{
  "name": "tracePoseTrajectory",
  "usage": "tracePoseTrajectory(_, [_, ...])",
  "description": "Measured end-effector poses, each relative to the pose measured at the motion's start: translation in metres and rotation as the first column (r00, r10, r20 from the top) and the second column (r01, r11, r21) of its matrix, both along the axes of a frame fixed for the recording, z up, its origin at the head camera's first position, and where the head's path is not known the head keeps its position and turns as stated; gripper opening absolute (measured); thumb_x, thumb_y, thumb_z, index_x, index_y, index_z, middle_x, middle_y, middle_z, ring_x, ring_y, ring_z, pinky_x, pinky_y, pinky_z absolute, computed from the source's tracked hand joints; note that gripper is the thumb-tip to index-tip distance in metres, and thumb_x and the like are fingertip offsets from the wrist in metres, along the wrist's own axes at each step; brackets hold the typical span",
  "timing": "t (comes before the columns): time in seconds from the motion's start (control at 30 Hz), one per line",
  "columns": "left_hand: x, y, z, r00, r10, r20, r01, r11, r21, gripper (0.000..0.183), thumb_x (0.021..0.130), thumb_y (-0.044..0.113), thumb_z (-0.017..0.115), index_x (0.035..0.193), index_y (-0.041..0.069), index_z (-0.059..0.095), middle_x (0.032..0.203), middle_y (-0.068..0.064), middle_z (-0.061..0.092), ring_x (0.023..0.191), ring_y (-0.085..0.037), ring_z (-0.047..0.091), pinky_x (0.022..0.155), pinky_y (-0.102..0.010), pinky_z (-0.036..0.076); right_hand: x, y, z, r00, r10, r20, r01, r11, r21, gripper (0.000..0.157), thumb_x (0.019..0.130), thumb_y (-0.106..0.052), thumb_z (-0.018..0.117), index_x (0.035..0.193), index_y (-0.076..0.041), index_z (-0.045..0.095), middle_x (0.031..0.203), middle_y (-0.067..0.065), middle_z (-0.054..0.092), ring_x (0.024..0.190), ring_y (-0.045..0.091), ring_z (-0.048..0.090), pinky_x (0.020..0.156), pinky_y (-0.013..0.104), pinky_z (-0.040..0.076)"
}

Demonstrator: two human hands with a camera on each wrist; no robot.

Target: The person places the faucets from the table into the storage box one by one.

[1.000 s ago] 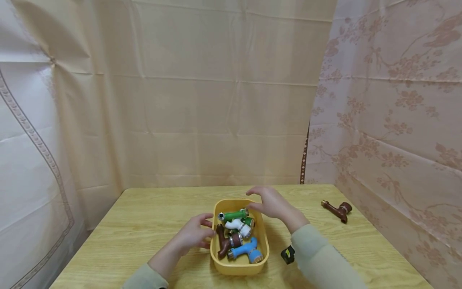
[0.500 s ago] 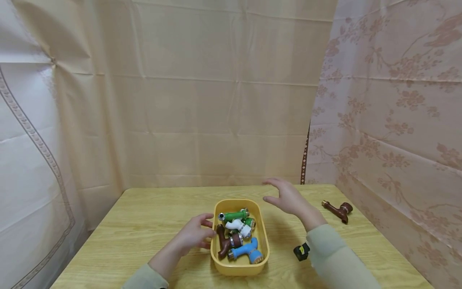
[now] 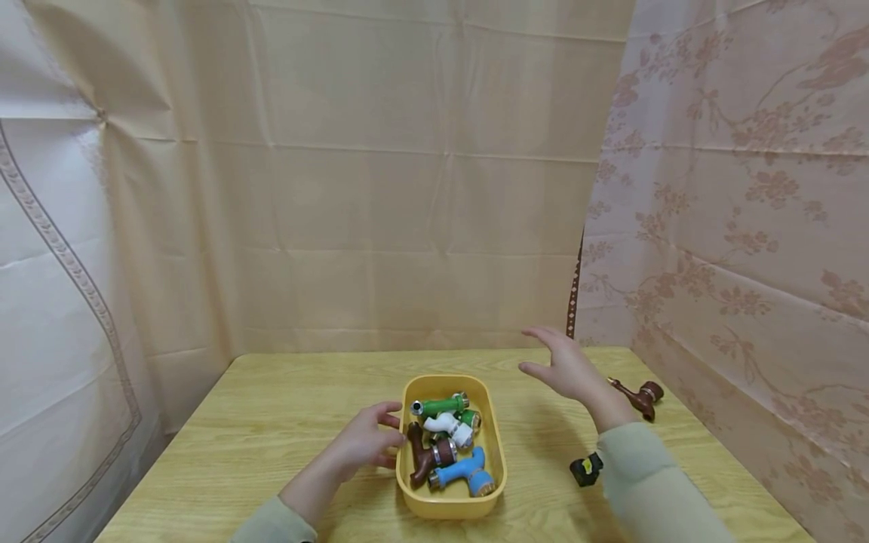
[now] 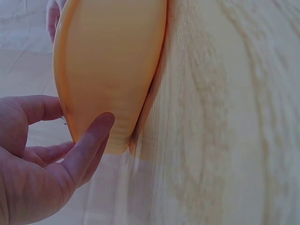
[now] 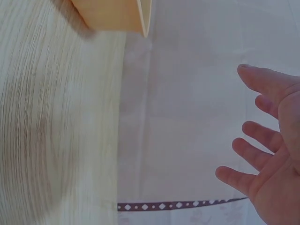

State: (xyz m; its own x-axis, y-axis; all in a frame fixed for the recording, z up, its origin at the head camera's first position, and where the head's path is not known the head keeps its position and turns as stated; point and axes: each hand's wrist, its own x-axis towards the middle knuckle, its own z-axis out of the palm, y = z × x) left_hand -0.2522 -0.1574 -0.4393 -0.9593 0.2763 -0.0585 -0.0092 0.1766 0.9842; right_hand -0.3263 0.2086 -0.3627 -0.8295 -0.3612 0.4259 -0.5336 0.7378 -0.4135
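Note:
In the head view, my left hand (image 3: 369,437) lies at the left side of the yellow tub (image 3: 448,507). Its fingers are spread and loosely bent; in the left wrist view one fingertip (image 4: 107,119) sits against the tub's outer wall, with the thumb side at the rim. Inside the tub are a green tap (image 3: 440,406), a white tap (image 3: 448,424), a brown tap (image 3: 422,456) and a blue tap (image 3: 465,473), several with metal threaded ends. My right hand (image 3: 566,368) hovers over the table's right half, fingers apart, holding nothing.
Another brown tap (image 3: 641,400) lies on the wooden table (image 3: 299,422) at the right, near my right wrist. A small black object with a yellow mark (image 3: 587,469) shows beside the right sleeve. Beige curtains (image 3: 407,188) stand behind the table's back edge; a floral curtain (image 3: 760,226) hangs at right.
My right hand has moved away from above the tub's back right edge, rightward and toward the loose brown tap. The left hand, tub and taps have stayed in place.

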Motion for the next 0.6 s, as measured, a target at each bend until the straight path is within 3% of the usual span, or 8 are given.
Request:
tracePoseTrajectory(0.43, [0.0, 0.001, 0.0, 1.0, 0.003, -0.001, -0.003, 1.0, -0.009, 0.07, 0.086, -0.005, 0.065, 0.149, -0.01, 0.036, 0.126, -0.029, 0.05, 0.095, -0.031, 0.067, 0.07, -0.045, 0.065, -0.004, 0.031, -0.006, 0.994, -0.073, 0.087, 0.075, 0.997, -0.019, 0.071, 0.095, -0.029, 0.073, 0.154, -0.005, 0.04, 0.157, 0.026, 0.034, 0.14, 0.051, 0.034, 0.11, 0.071, 0.033])
tracePoseTrajectory(0.6, [-0.001, 0.0, -0.001, 1.0, 0.006, 0.003, -0.006, 1.0, -0.01, 0.07, 0.087, -0.005, 0.065, 0.15, -0.009, 0.036, 0.127, -0.029, 0.05, 0.095, -0.03, 0.067, 0.07, -0.045, 0.065, -0.006, 0.041, -0.007, 0.994, -0.077, 0.073, 0.079, 0.996, -0.028, 0.071, 0.095, -0.028, 0.073, 0.153, -0.003, 0.04, 0.157, 0.027, 0.034, 0.138, 0.051, 0.035, 0.109, 0.071, 0.034])
